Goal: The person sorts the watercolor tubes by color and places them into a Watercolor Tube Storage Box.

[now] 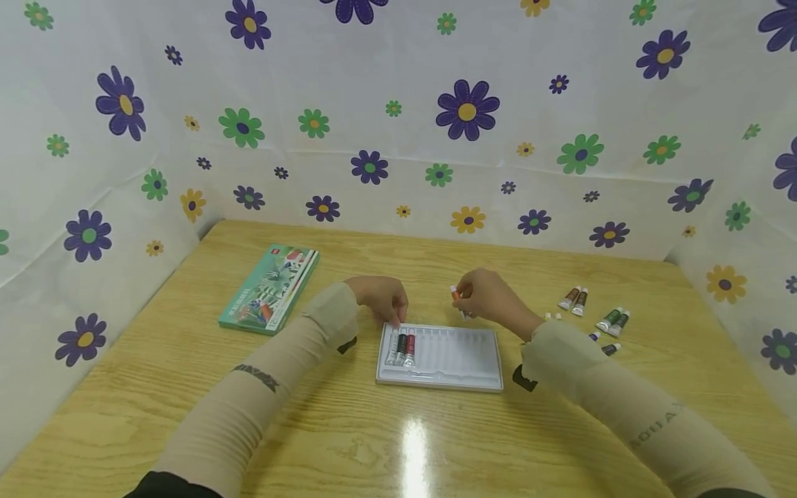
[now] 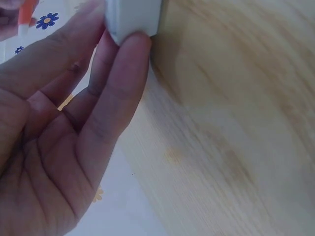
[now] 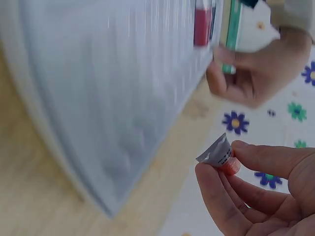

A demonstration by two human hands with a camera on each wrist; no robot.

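Note:
A white plastic tray (image 1: 473, 354) with narrow slots lies on the table in the head view. White (image 1: 391, 348), black (image 1: 401, 348) and red (image 1: 409, 349) paint tubes lie side by side in its left end. My left hand (image 1: 382, 297) pinches the tray's far left edge between thumb and fingers; the left wrist view shows the tray corner (image 2: 135, 19) close up. Beyond the tray's far edge, my right hand (image 1: 488, 294) holds an orange paint tube (image 3: 219, 155) between thumb and fingers, raised, its crimped silver end showing in the right wrist view.
A green paint box (image 1: 268, 289) lies at the left. At the right are loose tubes in pairs: brown (image 1: 569, 298), green (image 1: 609, 318) and blue-purple (image 1: 611, 349). Two white caps (image 1: 553, 316) show beside the right forearm, which hides what is below them. Flowered cloth (image 1: 398, 138) hangs behind the table.

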